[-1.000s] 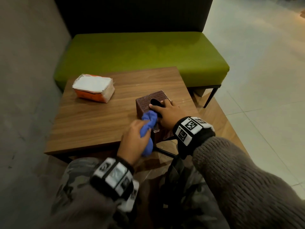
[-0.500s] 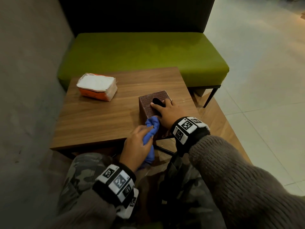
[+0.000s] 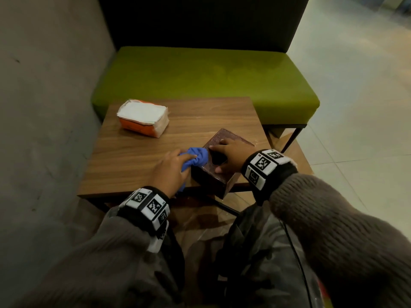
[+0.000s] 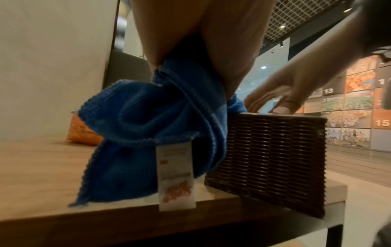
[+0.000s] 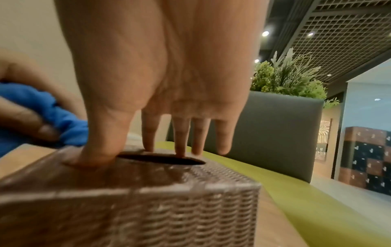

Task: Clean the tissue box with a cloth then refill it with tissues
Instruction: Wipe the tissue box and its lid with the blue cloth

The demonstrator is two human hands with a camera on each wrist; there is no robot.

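right hand [image 5: 160, 80] pressing woven tissue box [image 5: 135, 197], blue cloth [image 5: 42, 113] beside

Dark brown woven tissue box [image 3: 224, 174], squarish, oval slot in the top, sitting at the table's near right edge with one corner jutting over it. Blue ribbed cloth [image 3: 195, 157], bunched, white label hanging down, pressed against the box's upper left side. Orange tissue pack [image 3: 143, 117], white tissues showing on top, lying flat near the far left corner
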